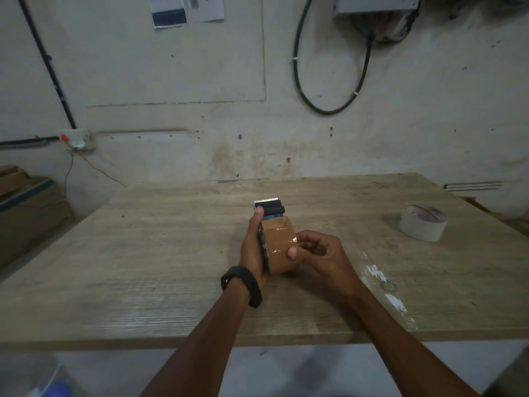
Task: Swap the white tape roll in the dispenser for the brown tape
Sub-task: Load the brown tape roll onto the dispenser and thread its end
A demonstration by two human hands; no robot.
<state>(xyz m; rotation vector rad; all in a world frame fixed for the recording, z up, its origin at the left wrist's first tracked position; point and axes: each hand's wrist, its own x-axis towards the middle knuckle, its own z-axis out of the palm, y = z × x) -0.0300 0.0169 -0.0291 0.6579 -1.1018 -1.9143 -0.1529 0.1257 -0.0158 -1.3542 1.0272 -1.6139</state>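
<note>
The tape dispenser, with a black roller and a toothed blade at its far end, is held over the middle of the wooden table. The brown tape roll sits in it. My left hand grips the dispenser's left side, thumb up near the roller. My right hand holds the brown roll from the right, thumb pressed on its face. The white tape roll lies flat on the table at the far right, apart from both hands.
Cardboard boxes stand on the left beside the table. A small metal ring and white paint marks lie near the right forearm. A wall with a hanging black cable runs behind the table's far edge.
</note>
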